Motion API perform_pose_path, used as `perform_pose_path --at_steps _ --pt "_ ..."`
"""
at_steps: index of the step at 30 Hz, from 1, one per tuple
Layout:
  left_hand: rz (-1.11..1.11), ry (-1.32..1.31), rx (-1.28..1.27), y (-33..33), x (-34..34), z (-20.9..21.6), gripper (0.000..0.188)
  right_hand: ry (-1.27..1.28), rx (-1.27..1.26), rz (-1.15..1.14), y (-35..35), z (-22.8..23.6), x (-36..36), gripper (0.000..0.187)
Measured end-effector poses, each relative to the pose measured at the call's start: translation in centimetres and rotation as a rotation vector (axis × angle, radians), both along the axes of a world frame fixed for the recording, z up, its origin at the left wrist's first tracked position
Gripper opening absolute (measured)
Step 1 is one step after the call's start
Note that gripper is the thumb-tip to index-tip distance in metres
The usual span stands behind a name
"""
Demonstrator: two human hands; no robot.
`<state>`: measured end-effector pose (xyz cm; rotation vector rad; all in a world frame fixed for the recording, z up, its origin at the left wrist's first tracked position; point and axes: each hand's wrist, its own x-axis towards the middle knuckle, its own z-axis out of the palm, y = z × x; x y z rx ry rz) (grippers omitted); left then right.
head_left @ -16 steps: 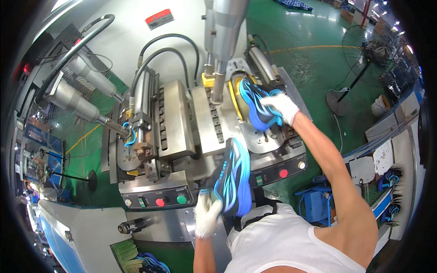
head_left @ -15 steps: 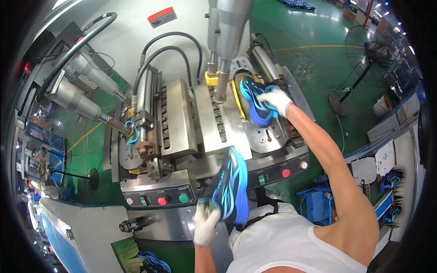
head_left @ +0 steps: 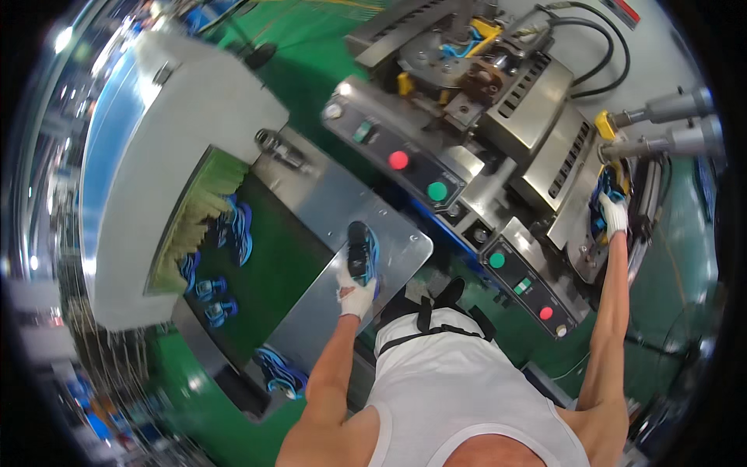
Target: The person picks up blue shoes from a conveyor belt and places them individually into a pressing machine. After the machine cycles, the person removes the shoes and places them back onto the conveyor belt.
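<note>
Green belt (head_left: pixel 272 272) beside grey hood (head_left: pixel 144 194): loose shoes (head_left: pixel 243 235). Your left hand (head_left: pixel 356 297) grips a black-blue shoe (head_left: pixel 358 249) over the metal surface (head_left: pixel 401 241); your right hand (head_left: pixel 615 215) grips a second shoe (head_left: pixel 598 204) at the machine (head_left: pixel 572 144).

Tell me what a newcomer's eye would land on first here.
Probably the big metal machine at upper right, with its bright red and green buttons, where the white-gloved right hand is at a blue-and-black shoe. Next, at center, the gloved left hand holds another shoe over a metal ledge. Then, at left, more shoes sit on a green surface near a fringed opening.
</note>
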<state>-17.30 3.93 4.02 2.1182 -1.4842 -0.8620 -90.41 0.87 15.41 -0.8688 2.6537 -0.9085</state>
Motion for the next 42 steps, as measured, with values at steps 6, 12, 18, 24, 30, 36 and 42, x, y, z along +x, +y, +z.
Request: perform_pose_path --at_steps 6,12,18,24,30,36,42 --pt "0.115 0.09 -0.12 0.5 0.8 -3.1 0.081 0.293 -0.229 0.411 3.5 3.1 31.7 0.076" --pt "-0.18 0.264 0.109 -1.4 6.6 -2.4 0.103 0.794 0.558 0.573 5.1 -11.3 38.8 0.112" --pt "0.432 -0.155 -0.11 -8.8 30.8 -6.4 0.083 0.458 0.521 0.482 5.6 -4.8 41.5 0.102" --pt "0.72 -0.287 0.012 -21.7 42.1 -2.8 0.082 0.364 0.837 0.57 13.9 -8.5 44.0 0.101" --pt "0.512 -0.536 -0.248 -21.0 42.1 -6.9 0.046 0.081 0.842 0.597 13.5 -7.0 49.2 0.088" --pt "0.245 -0.228 -0.469 -13.8 39.0 -7.9 0.023 -0.076 0.554 0.751 6.7 -2.2 55.8 0.078" --pt "-0.274 0.057 -0.465 -9.3 20.7 7.7 0.022 -0.133 0.068 1.199 2.4 0.6 65.2 0.078"
